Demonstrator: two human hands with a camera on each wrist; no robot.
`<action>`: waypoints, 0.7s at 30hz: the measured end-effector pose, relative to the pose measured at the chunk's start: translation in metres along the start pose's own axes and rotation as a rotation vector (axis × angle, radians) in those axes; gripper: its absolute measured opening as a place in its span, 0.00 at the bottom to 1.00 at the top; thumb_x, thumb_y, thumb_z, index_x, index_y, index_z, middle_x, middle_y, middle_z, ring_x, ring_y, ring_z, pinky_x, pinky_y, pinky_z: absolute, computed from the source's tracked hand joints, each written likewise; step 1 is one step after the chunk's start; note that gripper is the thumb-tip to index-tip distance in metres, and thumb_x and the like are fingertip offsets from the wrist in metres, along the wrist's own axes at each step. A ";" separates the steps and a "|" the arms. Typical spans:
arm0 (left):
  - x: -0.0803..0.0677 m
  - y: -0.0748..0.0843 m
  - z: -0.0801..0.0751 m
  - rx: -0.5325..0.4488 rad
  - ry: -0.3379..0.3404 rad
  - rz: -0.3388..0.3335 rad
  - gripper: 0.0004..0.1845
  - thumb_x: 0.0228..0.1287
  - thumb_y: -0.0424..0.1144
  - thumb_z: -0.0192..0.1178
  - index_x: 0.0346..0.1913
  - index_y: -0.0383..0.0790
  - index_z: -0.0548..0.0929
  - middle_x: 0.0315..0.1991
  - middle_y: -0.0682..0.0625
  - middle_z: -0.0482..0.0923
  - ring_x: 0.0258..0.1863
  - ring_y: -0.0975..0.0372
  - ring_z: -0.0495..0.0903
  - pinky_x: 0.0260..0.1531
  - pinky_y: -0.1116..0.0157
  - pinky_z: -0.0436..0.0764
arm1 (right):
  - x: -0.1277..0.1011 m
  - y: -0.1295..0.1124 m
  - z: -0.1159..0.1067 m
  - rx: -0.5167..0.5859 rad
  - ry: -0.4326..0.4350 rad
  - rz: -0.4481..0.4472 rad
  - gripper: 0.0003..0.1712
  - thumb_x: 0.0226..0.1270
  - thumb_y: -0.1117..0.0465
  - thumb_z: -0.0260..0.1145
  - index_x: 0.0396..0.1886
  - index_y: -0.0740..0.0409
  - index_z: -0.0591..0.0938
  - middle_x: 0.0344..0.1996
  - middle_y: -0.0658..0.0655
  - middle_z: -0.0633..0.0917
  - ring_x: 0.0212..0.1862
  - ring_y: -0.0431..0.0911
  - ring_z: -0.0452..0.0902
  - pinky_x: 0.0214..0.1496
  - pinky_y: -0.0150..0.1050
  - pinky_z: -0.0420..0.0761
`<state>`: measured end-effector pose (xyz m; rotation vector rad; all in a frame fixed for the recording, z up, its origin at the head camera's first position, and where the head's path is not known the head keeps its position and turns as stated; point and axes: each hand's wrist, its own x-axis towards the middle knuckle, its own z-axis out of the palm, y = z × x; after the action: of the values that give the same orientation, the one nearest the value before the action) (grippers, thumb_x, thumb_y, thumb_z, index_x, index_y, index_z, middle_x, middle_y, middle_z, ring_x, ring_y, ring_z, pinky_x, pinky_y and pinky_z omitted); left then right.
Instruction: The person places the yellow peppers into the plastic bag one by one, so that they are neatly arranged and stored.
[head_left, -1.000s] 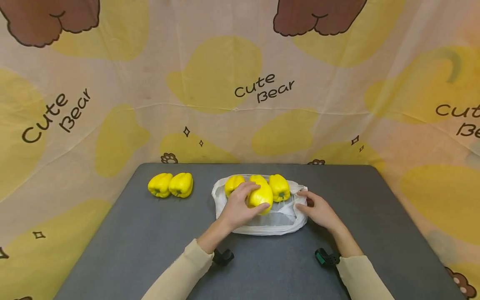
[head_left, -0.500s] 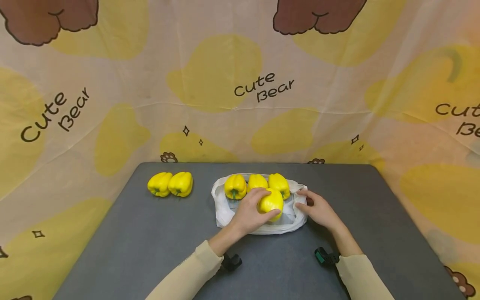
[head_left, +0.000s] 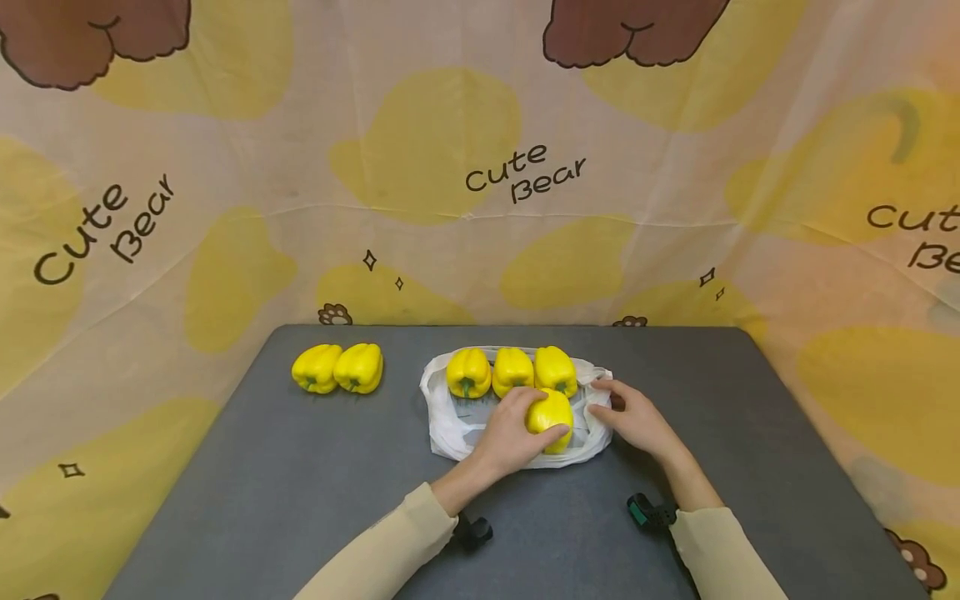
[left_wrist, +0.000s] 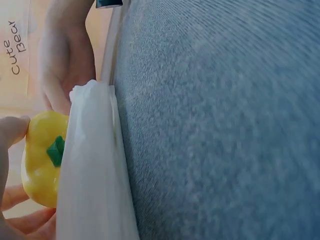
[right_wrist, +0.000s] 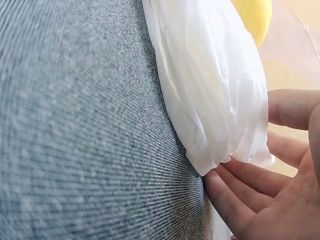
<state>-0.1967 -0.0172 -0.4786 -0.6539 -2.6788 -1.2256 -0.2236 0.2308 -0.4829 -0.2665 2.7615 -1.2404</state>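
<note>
- Two peppers lie touching, at the table's far left.
- Three peppers stand in a row.
- A "Cute Bear" cloth hangs behind the grey table.

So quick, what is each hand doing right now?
Left hand: grips a yellow pepper over the white bag.
Right hand: open, fingers touching the bag's edge.
</note>
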 end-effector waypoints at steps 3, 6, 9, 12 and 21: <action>0.001 0.000 0.003 0.005 -0.010 -0.025 0.31 0.63 0.58 0.68 0.60 0.40 0.80 0.59 0.48 0.77 0.57 0.57 0.76 0.58 0.56 0.78 | 0.001 0.001 0.000 0.001 0.000 -0.005 0.32 0.73 0.50 0.65 0.70 0.62 0.74 0.65 0.69 0.76 0.58 0.61 0.75 0.62 0.61 0.76; 0.002 0.001 0.004 -0.002 -0.027 -0.047 0.32 0.64 0.60 0.66 0.61 0.40 0.79 0.60 0.47 0.76 0.57 0.56 0.76 0.58 0.56 0.77 | 0.001 0.001 0.000 -0.001 -0.001 -0.001 0.32 0.73 0.49 0.65 0.70 0.62 0.74 0.66 0.69 0.76 0.58 0.61 0.75 0.62 0.61 0.76; 0.001 0.002 0.004 -0.016 -0.050 -0.072 0.33 0.65 0.61 0.65 0.63 0.40 0.78 0.61 0.46 0.75 0.57 0.55 0.76 0.58 0.54 0.77 | 0.000 0.000 0.000 -0.001 -0.002 -0.001 0.32 0.73 0.49 0.65 0.70 0.62 0.74 0.65 0.69 0.76 0.58 0.61 0.75 0.62 0.61 0.76; 0.001 0.002 0.003 -0.024 -0.077 -0.096 0.34 0.67 0.62 0.62 0.64 0.40 0.76 0.62 0.46 0.74 0.57 0.55 0.75 0.58 0.54 0.77 | 0.000 0.000 0.000 0.000 -0.004 -0.007 0.32 0.73 0.50 0.65 0.70 0.62 0.74 0.65 0.69 0.76 0.57 0.60 0.75 0.61 0.61 0.76; 0.000 0.002 -0.003 -0.007 -0.149 -0.130 0.31 0.70 0.58 0.59 0.67 0.41 0.74 0.62 0.46 0.75 0.57 0.56 0.75 0.59 0.54 0.76 | -0.001 0.000 -0.001 -0.008 -0.002 -0.004 0.31 0.73 0.49 0.65 0.70 0.61 0.75 0.65 0.69 0.76 0.56 0.59 0.75 0.60 0.60 0.77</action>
<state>-0.1956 -0.0184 -0.4749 -0.6025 -2.8816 -1.2647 -0.2231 0.2316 -0.4821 -0.2743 2.7664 -1.2289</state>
